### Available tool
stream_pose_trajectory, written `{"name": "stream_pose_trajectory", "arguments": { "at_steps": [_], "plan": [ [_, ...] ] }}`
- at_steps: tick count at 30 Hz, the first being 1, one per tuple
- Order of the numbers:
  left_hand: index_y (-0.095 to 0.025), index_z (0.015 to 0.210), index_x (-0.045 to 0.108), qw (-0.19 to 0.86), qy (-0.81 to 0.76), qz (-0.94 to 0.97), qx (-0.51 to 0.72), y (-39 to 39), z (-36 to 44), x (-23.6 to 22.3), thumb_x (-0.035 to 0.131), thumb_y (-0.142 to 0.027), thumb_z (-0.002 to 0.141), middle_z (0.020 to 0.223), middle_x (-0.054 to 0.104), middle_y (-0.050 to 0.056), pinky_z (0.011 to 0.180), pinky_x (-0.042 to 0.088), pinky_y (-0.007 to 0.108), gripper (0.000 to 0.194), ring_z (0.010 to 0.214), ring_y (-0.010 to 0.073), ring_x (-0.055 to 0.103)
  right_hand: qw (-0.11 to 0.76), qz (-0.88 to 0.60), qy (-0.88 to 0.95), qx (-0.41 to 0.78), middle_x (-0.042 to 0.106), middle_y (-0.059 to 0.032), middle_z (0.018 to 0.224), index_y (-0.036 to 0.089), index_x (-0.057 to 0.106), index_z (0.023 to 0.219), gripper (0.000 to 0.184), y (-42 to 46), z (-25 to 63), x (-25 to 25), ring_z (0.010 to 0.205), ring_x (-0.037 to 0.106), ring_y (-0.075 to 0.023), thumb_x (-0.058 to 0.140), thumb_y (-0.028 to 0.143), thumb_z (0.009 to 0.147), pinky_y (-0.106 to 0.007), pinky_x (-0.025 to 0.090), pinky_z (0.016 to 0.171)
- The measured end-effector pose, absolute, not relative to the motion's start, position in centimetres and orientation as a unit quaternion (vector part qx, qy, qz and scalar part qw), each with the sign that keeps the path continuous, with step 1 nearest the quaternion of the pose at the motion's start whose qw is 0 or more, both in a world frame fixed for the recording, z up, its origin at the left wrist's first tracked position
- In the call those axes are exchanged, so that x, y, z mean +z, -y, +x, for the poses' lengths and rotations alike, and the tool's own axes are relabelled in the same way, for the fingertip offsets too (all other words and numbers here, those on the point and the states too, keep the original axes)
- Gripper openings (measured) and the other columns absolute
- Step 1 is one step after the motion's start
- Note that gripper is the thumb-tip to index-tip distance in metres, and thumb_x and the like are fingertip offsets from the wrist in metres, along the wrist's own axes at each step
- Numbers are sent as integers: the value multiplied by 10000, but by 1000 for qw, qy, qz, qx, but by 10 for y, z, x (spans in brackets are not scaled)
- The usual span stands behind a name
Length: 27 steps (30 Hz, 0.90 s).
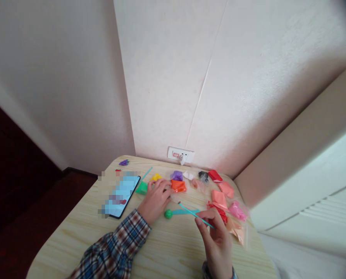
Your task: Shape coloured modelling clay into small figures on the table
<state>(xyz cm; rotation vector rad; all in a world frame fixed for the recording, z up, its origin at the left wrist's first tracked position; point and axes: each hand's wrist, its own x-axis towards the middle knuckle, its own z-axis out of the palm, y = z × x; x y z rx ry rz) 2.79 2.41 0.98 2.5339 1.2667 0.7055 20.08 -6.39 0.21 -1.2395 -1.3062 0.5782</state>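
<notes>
Layout of the table (161,252), read from left to right as my distant view gives it: a purple piece (124,162) lies at the far left, with the phone (126,193) lit in front of it, then the green packet (142,188) and the yellow packet (156,177). The left hand (157,199) is palm down, its fingers bent and somewhat spread beside the orange packet (178,186); I cannot tell whether the fingertips pinch anything. The green ball (168,214) sits on the wood just right of that hand, at the end of a flat teal blade (178,212); whether the two touch is unclear to me. Above the blade slants a thin stick (188,209), a small dark bit (179,202) at its tip, held between the thumb and fingers of the right hand (219,244). Red, salmon and pink packets lie beyond and beside this hand. In my judgement, good handling here calls for a light, firm pinch, small wrist movements and a tip held clear of wood and plastic, since so small a bit could drop or smear; the left fingers would best steady things without pressing on the ball
</notes>
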Motion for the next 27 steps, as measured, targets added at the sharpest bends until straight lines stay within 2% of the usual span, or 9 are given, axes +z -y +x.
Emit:
{"name": "stream_pose_trajectory", "arguments": {
  "at_steps": [3,5,9,13,18,27],
  "plan": [
    [-250,1132,534,121,-426,853,276,-24,24,11,553,-104,771,1220,513,79,948,248,495,390,1160,280,370,571,-543,573,227,568,-15,713,179,583,789,80,64,201,-1,693,519,-149,571,256,805,-261,413,599],
    [-235,1125,542,169,-398,841,326,-21,19,14,577,-138,765,1176,538,81,952,279,463,374,1123,267,406,558,-551,583,211,561,-6,701,179,585,784,76,63,200,0,668,502,-140,565,248,810,-258,404,596],
    [-170,919,632,346,-346,780,390,-18,8,22,570,-230,791,933,622,76,792,420,340,153,888,207,539,539,-552,608,188,540,1,683,178,589,782,71,62,198,3,633,477,-134,558,234,815,-255,397,575],
    [-129,783,659,486,-331,709,387,-18,4,22,592,-318,776,813,639,80,699,435,298,201,785,192,571,529,-541,635,157,528,4,678,183,582,784,37,62,195,6,627,471,-133,560,196,811,-248,392,559],
    [-123,726,669,529,-354,673,377,-18,6,18,691,-319,676,758,633,60,643,416,269,204,726,172,560,509,-521,669,146,530,-5,714,190,574,826,56,62,190,5,652,487,-135,532,153,823,-243,408,563],
    [-124,643,667,584,-389,601,382,-22,4,13,700,-258,632,678,639,33,664,436,262,139,682,149,564,500,-520,680,128,535,-12,714,200,580,828,71,62,189,-1,665,506,-142,512,178,835,-240,434,552]
  ]
}}
